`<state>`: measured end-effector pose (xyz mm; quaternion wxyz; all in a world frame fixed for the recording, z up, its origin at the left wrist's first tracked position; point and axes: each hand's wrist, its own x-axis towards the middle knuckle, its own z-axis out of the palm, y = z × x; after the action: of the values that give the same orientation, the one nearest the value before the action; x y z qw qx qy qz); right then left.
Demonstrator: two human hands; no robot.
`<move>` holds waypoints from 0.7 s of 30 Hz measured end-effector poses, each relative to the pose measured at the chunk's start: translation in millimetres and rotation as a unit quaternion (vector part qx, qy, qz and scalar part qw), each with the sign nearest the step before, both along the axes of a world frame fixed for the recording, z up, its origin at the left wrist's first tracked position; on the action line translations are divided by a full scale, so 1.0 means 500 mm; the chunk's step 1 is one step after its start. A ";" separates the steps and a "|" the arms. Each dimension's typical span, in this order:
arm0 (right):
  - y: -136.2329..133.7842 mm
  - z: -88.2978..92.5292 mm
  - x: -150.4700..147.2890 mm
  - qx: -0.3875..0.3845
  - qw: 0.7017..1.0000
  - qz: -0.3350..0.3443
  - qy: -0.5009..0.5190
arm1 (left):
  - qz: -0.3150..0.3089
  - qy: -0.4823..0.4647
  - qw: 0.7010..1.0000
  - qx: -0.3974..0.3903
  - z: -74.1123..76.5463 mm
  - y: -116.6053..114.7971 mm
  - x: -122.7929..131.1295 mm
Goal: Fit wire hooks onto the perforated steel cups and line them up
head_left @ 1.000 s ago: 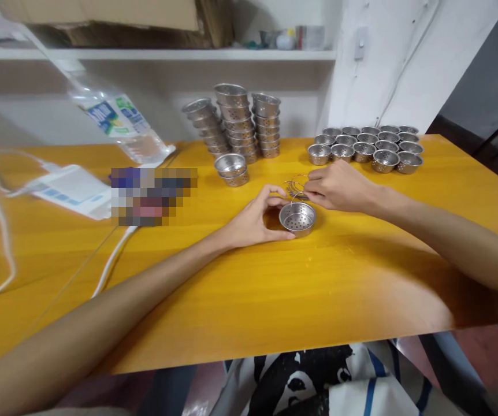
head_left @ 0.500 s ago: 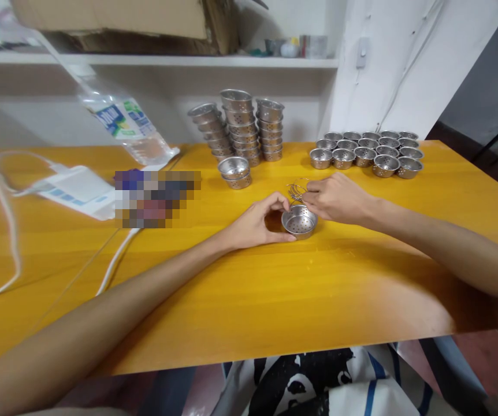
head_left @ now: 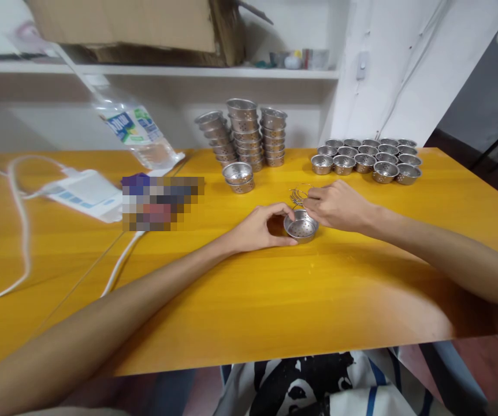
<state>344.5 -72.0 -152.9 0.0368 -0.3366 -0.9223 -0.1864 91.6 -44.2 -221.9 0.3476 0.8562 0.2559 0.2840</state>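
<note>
While at left hand (head_left: 260, 229), cup (head_left: 301, 227) mouth-up.

The room was pretty plain: white walls (head_left: 374, 69) and a long white shelf (head_left: 166, 71) along the back with a beat-up cardboard box (head_left: 123, 23) sitting on it. The table (head_left: 275, 300) was glossy yellow-orange wood, with soft light glaring off it. A white cable (head_left: 405, 75) ran up the wall next to a small switch (head_left: 362, 65). The far right opened into a darker area (head_left: 483, 98), and a bit of reddish floor (head_left: 469, 352) showed below the table edge.
</note>
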 end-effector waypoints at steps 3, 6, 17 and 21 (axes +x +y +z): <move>0.000 0.000 0.001 0.001 1.000 0.000 0.000 | 0.001 0.000 1.000 -0.003 -0.002 0.001 0.000; 0.002 0.000 0.001 0.001 1.000 -0.001 0.003 | 0.005 0.002 1.000 -0.004 -0.003 0.000 -0.001; -0.009 0.008 -0.004 -0.009 1.000 -0.012 -0.004 | 0.004 -0.008 1.000 -0.014 0.003 -0.004 0.003; -0.012 0.012 -0.007 -0.008 1.000 -0.008 -0.010 | 0.005 -0.013 1.000 -0.023 0.006 -0.006 0.005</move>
<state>340.9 -78.1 -147.0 0.0236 -0.3426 -0.9214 -0.1822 94.2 -47.3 -219.0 0.3693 0.8426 0.2626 0.2911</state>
